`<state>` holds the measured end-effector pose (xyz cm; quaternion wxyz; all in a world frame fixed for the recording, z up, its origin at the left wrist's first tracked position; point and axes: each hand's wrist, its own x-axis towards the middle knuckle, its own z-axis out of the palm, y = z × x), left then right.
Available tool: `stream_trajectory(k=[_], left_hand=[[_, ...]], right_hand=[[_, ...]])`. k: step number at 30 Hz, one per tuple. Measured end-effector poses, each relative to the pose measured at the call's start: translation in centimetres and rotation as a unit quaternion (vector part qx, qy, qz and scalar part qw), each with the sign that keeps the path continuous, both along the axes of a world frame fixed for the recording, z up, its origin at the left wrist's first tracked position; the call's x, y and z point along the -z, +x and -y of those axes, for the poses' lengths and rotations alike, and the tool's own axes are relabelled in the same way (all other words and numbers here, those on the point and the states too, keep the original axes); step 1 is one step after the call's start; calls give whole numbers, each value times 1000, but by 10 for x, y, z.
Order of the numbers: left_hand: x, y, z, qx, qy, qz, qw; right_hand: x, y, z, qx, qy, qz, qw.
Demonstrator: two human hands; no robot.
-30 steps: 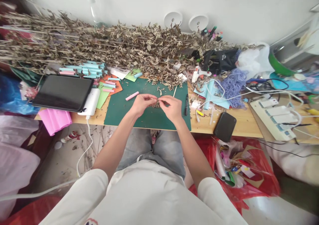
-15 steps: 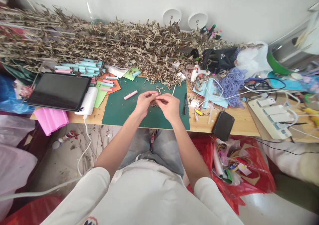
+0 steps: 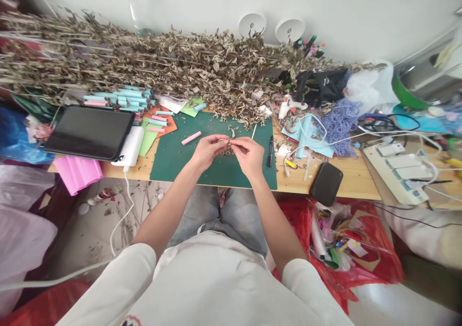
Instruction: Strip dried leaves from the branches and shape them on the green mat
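Over the green cutting mat (image 3: pixel 173 165) my two hands meet at the fingertips. My left hand (image 3: pixel 207 153) is closed in a pinch, and so is my right hand (image 3: pixel 250 156). Between them is a small brown piece of dried leaf, mostly covered by the fingers. Just below lies a little heap of crumbled leaf (image 3: pixel 228 151), partly hidden by the hands. A pink paper tube (image 3: pixel 191 138) rests on the mat to the left. Toward the right edge of the mat are a thin pale stick (image 3: pixel 254 131) and a black pen (image 3: pixel 270 151).
Dried leafy stalks (image 3: pixel 173 59) fill the back of the table. At left are a black tablet (image 3: pixel 90 131), a white power bank (image 3: pixel 130 145) and stacked blue tubes (image 3: pixel 133 95). A glue gun (image 3: pixel 291 106), purple yarn (image 3: pixel 339 124), black phone (image 3: pixel 326 183) and power strip (image 3: pixel 397 172) lie right.
Both hands have drawn slightly apart, though the fingertips stay close together over the leaf bits. The whole view has shifted a little to the right.
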<state>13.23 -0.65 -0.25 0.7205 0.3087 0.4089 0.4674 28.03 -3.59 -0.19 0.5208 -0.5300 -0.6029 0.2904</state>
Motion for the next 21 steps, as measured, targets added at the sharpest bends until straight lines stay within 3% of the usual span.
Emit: stream_trajectory(k=[4, 10, 17, 21], left_hand=[[1, 1, 4, 7, 46, -30, 998], [10, -3, -2, 39, 50, -44, 997], [15, -1, -11, 26, 109, -113, 987], [10, 0, -8, 36, 148, -137, 979]], right_hand=[[4, 1, -1, 35, 2, 7, 999], [5, 5, -2, 21, 26, 68, 997], [19, 6, -7, -12, -99, -89, 991], [20, 8, -9, -22, -115, -134, 984]])
